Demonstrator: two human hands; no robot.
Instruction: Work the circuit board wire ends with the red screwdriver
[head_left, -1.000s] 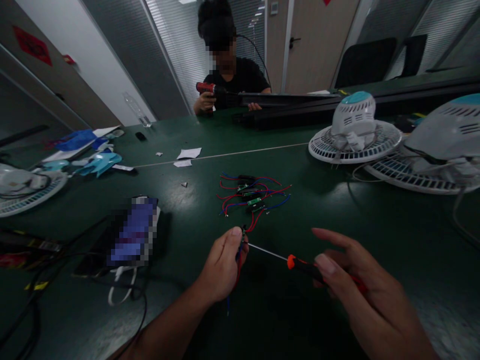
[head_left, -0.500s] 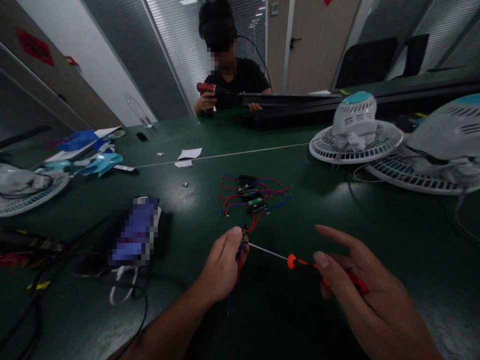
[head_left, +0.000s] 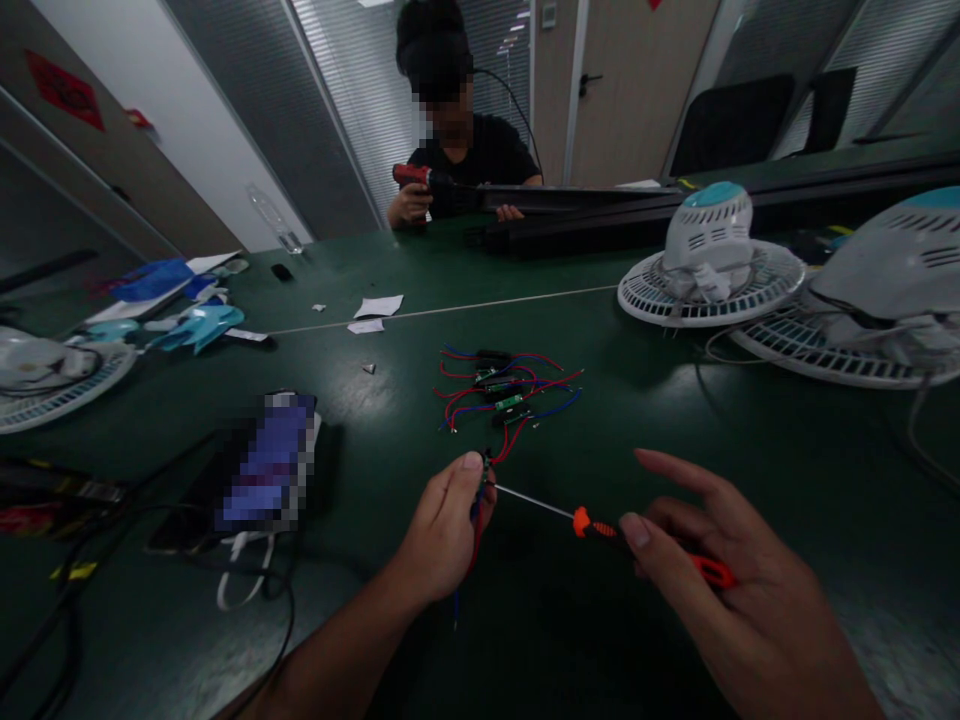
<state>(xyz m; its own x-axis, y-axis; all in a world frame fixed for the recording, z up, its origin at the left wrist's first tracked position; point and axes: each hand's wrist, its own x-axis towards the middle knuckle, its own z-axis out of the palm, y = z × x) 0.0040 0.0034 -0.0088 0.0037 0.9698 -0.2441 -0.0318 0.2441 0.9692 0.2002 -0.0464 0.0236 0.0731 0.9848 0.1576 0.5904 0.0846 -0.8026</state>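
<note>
Pinched in my left hand (head_left: 444, 525) is a small circuit board (head_left: 485, 468) with red and blue wires; my fingers cover most of it. My right hand (head_left: 720, 570) grips the black and orange handle of a screwdriver (head_left: 583, 522) between thumb and fingers, the index finger stretched out clear of it. The screwdriver's thin shaft points left, and its tip meets the board at my left fingertips; the exact contact is too small to make out. Just beyond, several similar circuit boards (head_left: 510, 403) with red and blue wires lie in a cluster on the green table (head_left: 570, 640).
White fan parts (head_left: 712, 285) stand at the right, another fan part (head_left: 67, 375) at the left edge. A phone (head_left: 270, 465) with cables lies left of my arm. Paper scraps (head_left: 379, 306) lie farther back. Across the table, a person (head_left: 480, 150) holds a red power drill (head_left: 411, 176) by long black bars.
My right thumb has shifted slightly left along the screwdriver handle, and the handle looks turned a little. My left hand keeps its hold on the board.
</note>
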